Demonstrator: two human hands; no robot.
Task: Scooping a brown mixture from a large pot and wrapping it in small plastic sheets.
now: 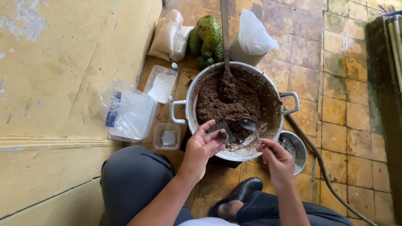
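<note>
A seated person's left hand (202, 147) pinches a small clear container (220, 127) at the near rim of a large metal pot (234, 109) of brown paste (apparently mid-filling), while the right hand (275, 157) grips a spoon (250, 124) poised to scoop more.
</note>
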